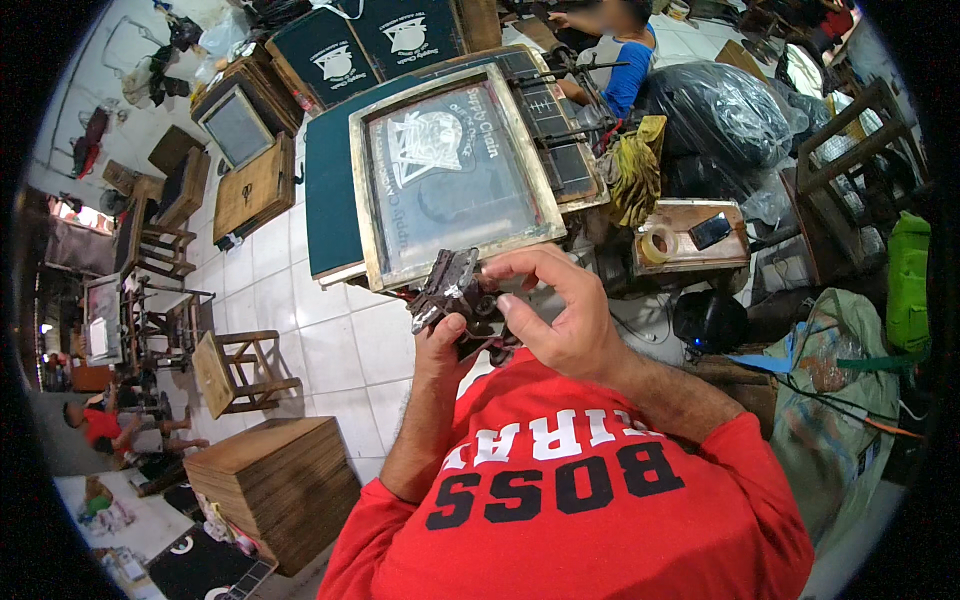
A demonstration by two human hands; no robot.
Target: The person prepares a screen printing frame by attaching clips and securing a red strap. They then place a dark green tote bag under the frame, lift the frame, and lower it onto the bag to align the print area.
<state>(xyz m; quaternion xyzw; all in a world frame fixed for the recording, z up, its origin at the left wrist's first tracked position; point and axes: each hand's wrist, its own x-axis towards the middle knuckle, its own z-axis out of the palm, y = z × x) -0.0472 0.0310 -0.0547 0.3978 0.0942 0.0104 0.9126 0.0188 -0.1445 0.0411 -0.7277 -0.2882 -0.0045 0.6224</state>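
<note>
Just in front of my chest I hold a dark, worn metal clamp (449, 287) with round knobs on its near side. My left hand (438, 350) is closed round its lower end, thumb on top. From the right, my right hand (568, 312) has its index finger and thumb curled about a small knob at the clamp's right edge; the other fingers are folded and partly hidden. Right beyond the clamp, a wooden-framed printing screen (460, 200) with a pale design lies tilted on a dark green board (328, 205).
On a small wooden stand (690, 265) to the right are a tape roll (656, 245) and a phone (711, 231). A yellow rag (636, 175) hangs above it. A wooden stool (240, 372) and a large wooden box (275, 480) stand left. Another person (630, 65) sits far right.
</note>
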